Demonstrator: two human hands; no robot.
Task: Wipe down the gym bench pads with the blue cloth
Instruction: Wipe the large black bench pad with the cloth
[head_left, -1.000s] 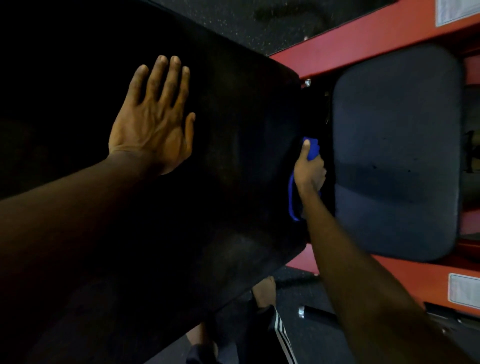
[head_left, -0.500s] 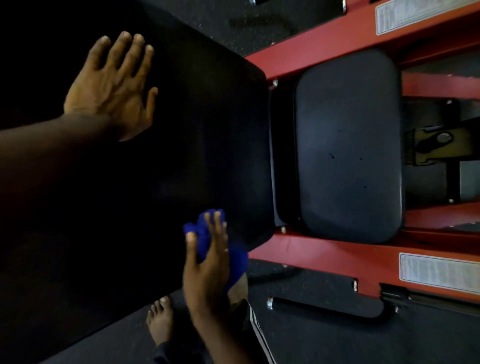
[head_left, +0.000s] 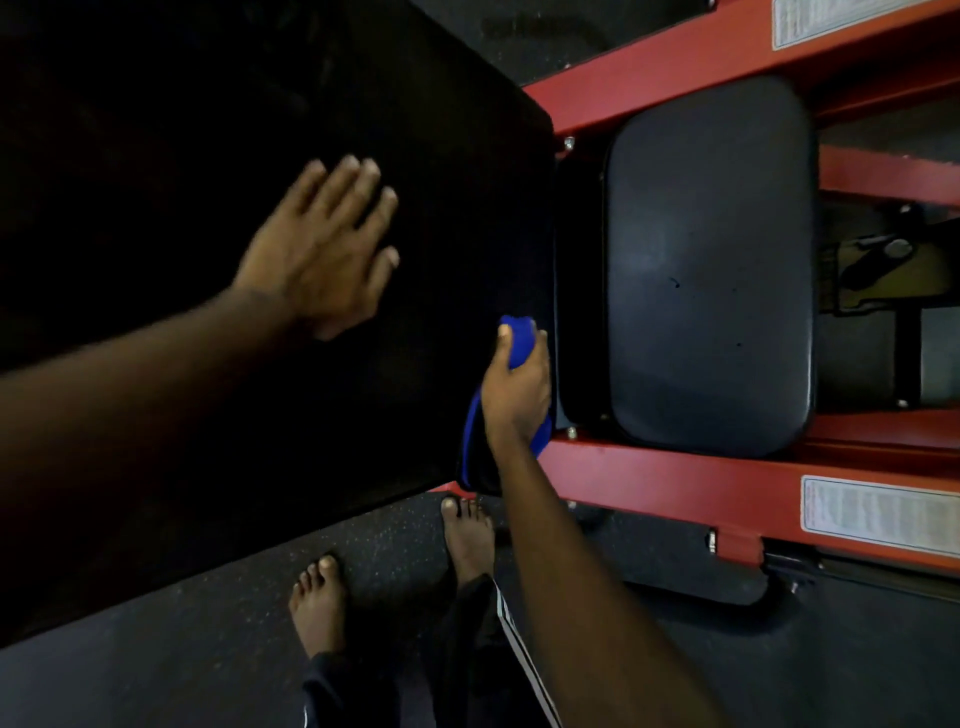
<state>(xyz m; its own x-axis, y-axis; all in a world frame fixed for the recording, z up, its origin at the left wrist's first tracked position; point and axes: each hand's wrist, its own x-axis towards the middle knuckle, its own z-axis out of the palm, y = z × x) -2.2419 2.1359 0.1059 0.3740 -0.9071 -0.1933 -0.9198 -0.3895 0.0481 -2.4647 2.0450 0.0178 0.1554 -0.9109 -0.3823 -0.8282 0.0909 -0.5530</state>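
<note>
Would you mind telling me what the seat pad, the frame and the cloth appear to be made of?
Seat pad: probably vinyl over foam, with soft sheen and rounded corners. Frame: likely painted metal, red, with visible bolts. Blue cloth: soft fabric, bunched in the right hand.

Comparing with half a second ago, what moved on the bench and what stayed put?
The right hand, gripping the blue cloth, went from the back pad's near lower corner up along its end edge, beside the gap to the seat pad. The left hand appears lower and closer to the cloth, open and flat. The cloth stayed gripped; the pads and red frame look unchanged.
</note>
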